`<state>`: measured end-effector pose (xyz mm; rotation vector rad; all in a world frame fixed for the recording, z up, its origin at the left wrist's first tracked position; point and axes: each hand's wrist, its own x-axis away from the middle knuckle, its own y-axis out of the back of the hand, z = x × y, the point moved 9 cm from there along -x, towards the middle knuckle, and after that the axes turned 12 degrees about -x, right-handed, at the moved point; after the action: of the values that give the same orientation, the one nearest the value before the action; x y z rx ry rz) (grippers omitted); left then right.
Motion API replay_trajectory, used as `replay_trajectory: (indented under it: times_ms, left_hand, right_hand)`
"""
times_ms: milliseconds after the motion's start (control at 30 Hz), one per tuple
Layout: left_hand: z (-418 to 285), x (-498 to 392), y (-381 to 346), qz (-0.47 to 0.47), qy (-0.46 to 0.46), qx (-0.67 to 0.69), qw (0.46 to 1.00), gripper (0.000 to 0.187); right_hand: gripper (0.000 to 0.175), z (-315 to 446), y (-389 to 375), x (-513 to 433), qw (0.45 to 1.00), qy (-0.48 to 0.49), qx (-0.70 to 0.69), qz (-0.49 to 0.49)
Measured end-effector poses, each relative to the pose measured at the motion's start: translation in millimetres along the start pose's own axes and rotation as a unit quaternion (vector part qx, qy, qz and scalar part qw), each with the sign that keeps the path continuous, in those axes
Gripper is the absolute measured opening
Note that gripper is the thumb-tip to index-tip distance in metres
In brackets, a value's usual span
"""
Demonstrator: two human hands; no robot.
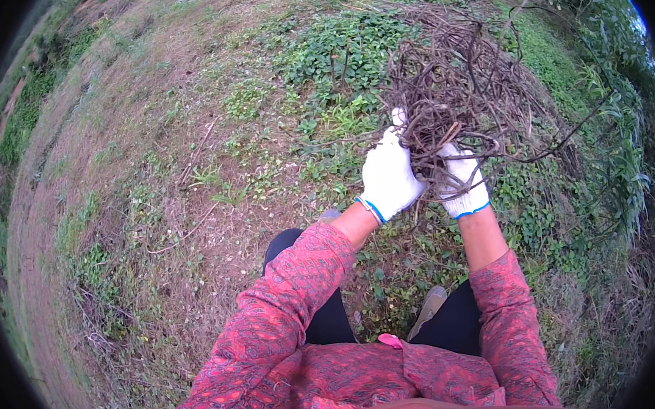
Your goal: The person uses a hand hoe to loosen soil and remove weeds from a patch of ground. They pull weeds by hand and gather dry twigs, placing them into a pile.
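A tangled bundle of dry brown vines [440, 100] is held up in front of me, right of the middle of the view. My left hand [390, 169], in a white knit glove with a blue cuff edge, grips the bundle's near left side. From the right, my right hand [465, 180] in a matching glove clasps its near end; a few vine loops cross over that glove. Most of the fingers are hidden by the vines. One long loose vine [570, 136] sticks out to the right.
Behind the bundle, more dry vines [531, 99] seem to lie on the ground. Low leafy plants [345, 46] grow ahead, with two short stubs [339, 67] among them. Loose twigs [201, 148] lie left on the dry grass. Taller greenery [616, 93] borders the right side. My shoe [429, 308] shows below.
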<state>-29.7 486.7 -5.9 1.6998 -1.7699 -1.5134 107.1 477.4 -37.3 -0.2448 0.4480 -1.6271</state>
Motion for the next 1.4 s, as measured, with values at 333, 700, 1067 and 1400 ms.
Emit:
replay_trajectory:
  times_ms: [333,700,1067,1400]
  left_hand:
    - [91.6,-17.1,15.0,-0.074,0.113,0.14,0.981,0.069]
    - [156.2,-4.9,13.4,0.029,0.205,0.536,0.818,0.013]
    - [135.0,2.2,9.7,0.104,0.159,0.572,0.798,0.014]
    - [196.3,-13.8,15.9,0.021,0.195,0.527,0.827,0.016]
  right_hand:
    - [0.044,36.5,13.5,-3.6,0.99,-0.052,-0.13,0.022]
    - [0.051,53.5,105.5,-19.6,0.771,0.208,0.583,-0.154]
    - [0.037,-105.3,54.0,-14.2,0.683,0.081,0.691,0.224]
    - [0.041,-101.3,56.5,102.0,0.841,-0.164,0.36,0.369]
